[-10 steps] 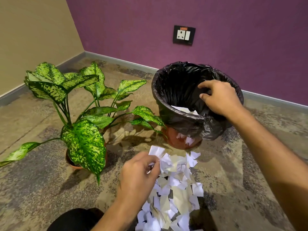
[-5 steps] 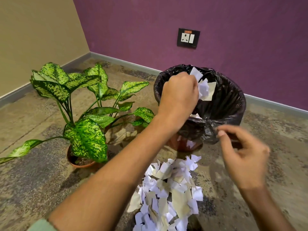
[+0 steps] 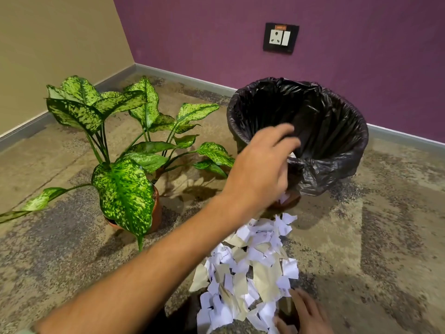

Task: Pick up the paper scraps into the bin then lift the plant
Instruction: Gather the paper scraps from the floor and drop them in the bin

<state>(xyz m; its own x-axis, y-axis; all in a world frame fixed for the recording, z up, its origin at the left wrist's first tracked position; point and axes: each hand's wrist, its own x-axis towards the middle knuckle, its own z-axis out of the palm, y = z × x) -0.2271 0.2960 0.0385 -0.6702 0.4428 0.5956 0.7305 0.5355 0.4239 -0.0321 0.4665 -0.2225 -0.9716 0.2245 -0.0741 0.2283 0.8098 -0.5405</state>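
Scrap-clearing is in hand: the left hand (image 3: 262, 165) hangs loose-fingered and empty at the bin (image 3: 337, 150) rim, while the right hand (image 3: 305, 312), grip spread wide, must gather more paper scraps (image 3: 250, 268) off the floor.

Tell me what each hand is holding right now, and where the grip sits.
Left hand is open over the bin rim, holding nothing. Right hand rests on the paper scraps; no grip on them is visible.
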